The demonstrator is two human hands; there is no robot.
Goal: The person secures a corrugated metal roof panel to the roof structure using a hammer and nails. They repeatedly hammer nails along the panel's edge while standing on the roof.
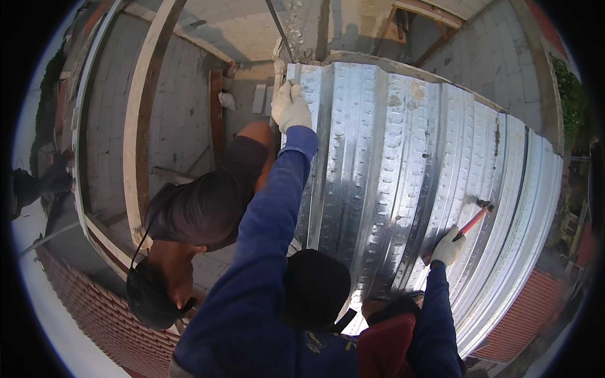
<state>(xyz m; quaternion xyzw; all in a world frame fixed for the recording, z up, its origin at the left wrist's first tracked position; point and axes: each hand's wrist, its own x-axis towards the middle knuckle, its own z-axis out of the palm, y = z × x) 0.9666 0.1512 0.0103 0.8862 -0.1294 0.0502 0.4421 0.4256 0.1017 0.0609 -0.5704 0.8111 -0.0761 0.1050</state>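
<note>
My left hand (pixel 291 107), in a cream knit glove, is closed on the upper left edge of a shiny corrugated metal sheet (pixel 403 126), with the blue sleeve stretched up from below. My right hand (pixel 446 247), also gloved, grips a hammer (pixel 471 222) with a red and black handle over the sheet's right half, its dark head resting on or just above a rib. A black rounded item with a strap (pixel 317 286) sits low between my arms, beside dark red cloth; I cannot tell exactly what it is.
Left of my arm a co-worker (pixel 201 208) in a dark T-shirt and black cap bends over, close by. Timber beams (pixel 142 107) border openings between grey block walls (pixel 110 94). Tiled roofs (pixel 107 315) lie below on both sides. A dark figure or object (pixel 44 183) is at the far left.
</note>
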